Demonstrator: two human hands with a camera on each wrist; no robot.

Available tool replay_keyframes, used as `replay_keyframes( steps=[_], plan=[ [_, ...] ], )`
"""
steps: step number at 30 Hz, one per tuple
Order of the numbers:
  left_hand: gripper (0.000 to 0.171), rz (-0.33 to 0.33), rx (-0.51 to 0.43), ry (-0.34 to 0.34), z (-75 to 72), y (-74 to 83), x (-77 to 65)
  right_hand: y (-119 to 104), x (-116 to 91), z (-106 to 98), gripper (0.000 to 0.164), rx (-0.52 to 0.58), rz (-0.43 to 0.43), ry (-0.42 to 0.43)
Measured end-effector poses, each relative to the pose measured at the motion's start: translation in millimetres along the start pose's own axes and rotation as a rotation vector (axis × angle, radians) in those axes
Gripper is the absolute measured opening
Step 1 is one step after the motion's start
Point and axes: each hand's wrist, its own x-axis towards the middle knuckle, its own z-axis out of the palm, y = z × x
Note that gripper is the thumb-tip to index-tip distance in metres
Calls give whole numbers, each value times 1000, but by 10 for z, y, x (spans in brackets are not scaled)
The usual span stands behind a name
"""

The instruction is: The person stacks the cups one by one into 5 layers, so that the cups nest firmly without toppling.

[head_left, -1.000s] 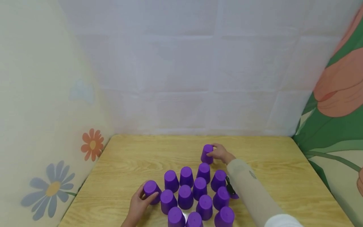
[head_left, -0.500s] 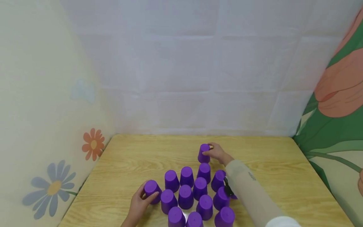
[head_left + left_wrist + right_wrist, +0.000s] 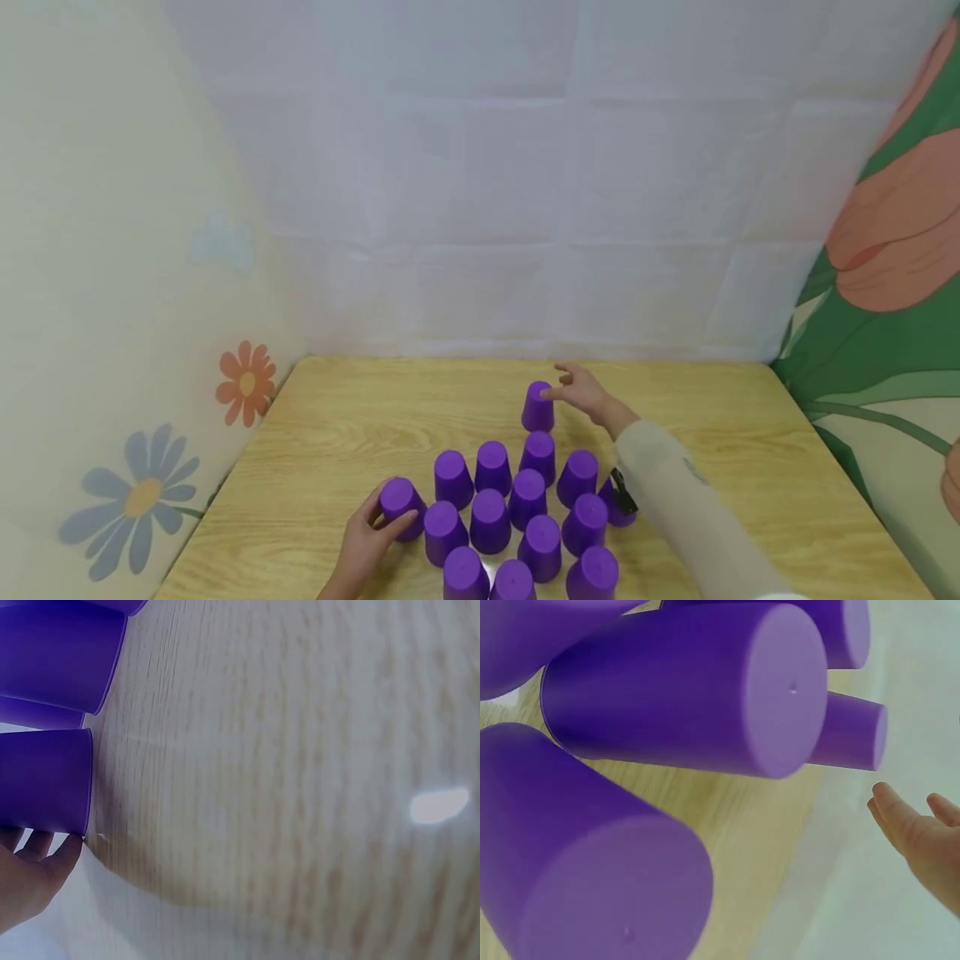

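Note:
Several upside-down purple plastic cups stand in a cluster on the table. My left hand [image 3: 363,537] holds the leftmost cup [image 3: 401,502], thumb on its near side and fingers around the outer side. In the left wrist view, fingertips [image 3: 64,855] lie against that cup's wall close to its rim at the tabletop. My right hand [image 3: 588,396] is by the farthest cup [image 3: 537,410], which stands upside down behind the cluster. Its fingers are spread, with the thumb overlapping the cup's upper edge in the head view. In the right wrist view, a gap shows between the fingers and that cup [image 3: 851,735].
A cup [image 3: 621,508] at the cluster's right is partly covered by a black strap at the right sleeve [image 3: 675,492]. The wooden table [image 3: 375,408] meets a white cloth backdrop [image 3: 465,183]. Flower-printed panels [image 3: 885,350] flank both sides.
My right hand has shifted the far cup slightly left, then let go, fingers spreading and moving up and right. The left hand stays on its cup.

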Motion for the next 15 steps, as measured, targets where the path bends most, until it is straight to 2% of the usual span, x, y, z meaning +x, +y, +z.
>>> replay_keyframes(
  steps=[9,15],
  plan=[
    [60,3,5,26,13,-12,-2,-79,-161,-83,63,-8,-77,-36],
    [61,9,26,57,-8,-28,-19,-95,-418,-64,64,12,-140,-68]
  ],
)
